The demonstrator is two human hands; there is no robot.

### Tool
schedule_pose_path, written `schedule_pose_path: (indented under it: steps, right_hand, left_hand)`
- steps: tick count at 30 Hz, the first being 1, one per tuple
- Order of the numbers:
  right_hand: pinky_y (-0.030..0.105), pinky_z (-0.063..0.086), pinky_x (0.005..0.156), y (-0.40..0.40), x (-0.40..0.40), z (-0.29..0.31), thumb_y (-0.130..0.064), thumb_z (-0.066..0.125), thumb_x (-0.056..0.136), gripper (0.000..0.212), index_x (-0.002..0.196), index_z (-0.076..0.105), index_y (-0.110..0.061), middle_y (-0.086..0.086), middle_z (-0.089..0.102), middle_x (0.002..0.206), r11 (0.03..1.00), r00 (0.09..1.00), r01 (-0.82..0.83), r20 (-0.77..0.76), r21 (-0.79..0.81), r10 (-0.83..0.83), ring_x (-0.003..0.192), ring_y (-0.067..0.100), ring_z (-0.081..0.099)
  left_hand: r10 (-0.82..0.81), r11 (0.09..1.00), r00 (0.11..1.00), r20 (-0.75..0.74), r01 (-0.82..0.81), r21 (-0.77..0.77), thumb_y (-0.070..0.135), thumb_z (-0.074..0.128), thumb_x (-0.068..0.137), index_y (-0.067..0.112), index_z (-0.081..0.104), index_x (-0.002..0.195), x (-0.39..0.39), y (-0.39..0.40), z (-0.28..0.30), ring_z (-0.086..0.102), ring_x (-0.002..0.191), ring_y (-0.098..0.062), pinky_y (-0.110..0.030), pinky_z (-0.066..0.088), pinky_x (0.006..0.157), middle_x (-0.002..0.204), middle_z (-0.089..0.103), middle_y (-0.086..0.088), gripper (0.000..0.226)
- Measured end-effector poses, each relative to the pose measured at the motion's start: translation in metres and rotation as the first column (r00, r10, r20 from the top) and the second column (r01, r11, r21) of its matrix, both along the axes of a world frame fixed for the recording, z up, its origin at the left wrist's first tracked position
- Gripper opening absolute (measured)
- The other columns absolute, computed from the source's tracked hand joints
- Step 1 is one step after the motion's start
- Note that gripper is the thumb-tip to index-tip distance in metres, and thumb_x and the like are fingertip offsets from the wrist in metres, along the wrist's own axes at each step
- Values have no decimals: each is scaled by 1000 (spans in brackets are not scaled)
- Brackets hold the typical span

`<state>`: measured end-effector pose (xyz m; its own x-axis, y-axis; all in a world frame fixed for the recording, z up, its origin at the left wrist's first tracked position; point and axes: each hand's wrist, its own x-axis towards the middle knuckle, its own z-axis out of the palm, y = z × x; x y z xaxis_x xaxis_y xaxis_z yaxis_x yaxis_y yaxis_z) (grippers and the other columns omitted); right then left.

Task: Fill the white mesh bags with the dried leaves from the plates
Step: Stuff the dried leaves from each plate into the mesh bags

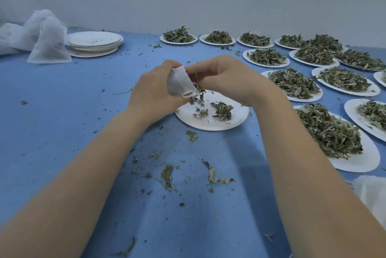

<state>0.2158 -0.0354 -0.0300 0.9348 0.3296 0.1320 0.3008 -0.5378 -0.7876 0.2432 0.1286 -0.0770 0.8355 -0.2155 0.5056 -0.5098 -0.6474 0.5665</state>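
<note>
Mesh bag (179, 82) — one, two hands

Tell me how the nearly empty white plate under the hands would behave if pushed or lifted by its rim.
The plate looks thin, like paper, so it would probably slide easily on the blue cloth and feel very light. Lifted by one edge it may flex, and the few leaves left on it would likely slip off.
</note>
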Motion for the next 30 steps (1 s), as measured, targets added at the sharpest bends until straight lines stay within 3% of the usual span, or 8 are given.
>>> schedule_pose_path:
  steps: [4,9,12,16,20,24,27,30]
  right_hand:
    - [19,55,77,2,1,-3,-6,72,75,22,91,74,-21,-6,74,83,992,991,99,80,75,-105,81,4,69]
    - [5,40,49,16,8,-5,-9,71,73,18,71,69,-26,-18,63,61,960,928,275,247,43,-277,55,-9,57]
    - [11,47,58,20,6,-3,-16,65,82,10,80,72,-24,-8,67,71,964,941,265,222,-9,-257,63,-3,58]
    - [34,48,81,11,2,6,-18,52,93,21,98,72,-14,5,71,96,976,979,176,125,-131,-160,87,21,62]
    - [32,48,88,-6,-2,9,-12,54,88,25,98,70,-29,-10,72,93,978,978,204,40,35,-206,100,12,62]
    - [33,54,89,-12,2,3,-12,52,90,24,106,68,-22,4,63,110,948,959,274,-123,162,-256,99,19,63]
    - [31,57,83,-7,4,-3,-16,55,91,22,111,64,-16,15,61,115,954,951,226,-255,195,-174,92,26,68]
    - [28,56,85,-2,3,-7,-13,62,88,12,98,67,-16,12,69,105,959,969,174,-211,224,-127,86,22,71]
  left_hand:
    - [-22,1000,1000,14,22,21,32,71,62,21,54,114,-2,0,2,56,87,-24,-38,49,73,93,58,4,56]
    - [-14,1000,999,30,14,6,34,76,66,20,52,113,-4,-8,3,57,85,-22,-39,50,72,90,59,4,55]
    - [8,1000,1000,-2,-8,-24,37,73,68,21,52,114,-4,-10,1,59,87,-23,-42,50,75,93,62,1,54]
    - [7,999,1000,-2,-7,51,40,71,70,19,50,117,-2,-8,1,56,90,-26,-45,49,74,98,62,-2,55]
    - [19,998,1000,20,-20,54,39,70,73,20,50,116,-1,-4,1,55,91,-25,-45,50,75,100,61,-1,51]
    - [62,998,998,32,-62,11,43,67,72,21,51,116,0,-1,3,56,91,-26,-45,50,76,101,61,-2,51]
    - [63,998,997,35,-62,-24,47,66,70,22,52,114,0,-2,5,56,90,-24,-43,50,76,99,62,-1,52]
    - [32,999,998,49,-31,-14,45,67,71,21,53,113,-1,-2,5,57,89,-24,-44,51,74,97,62,-1,50]
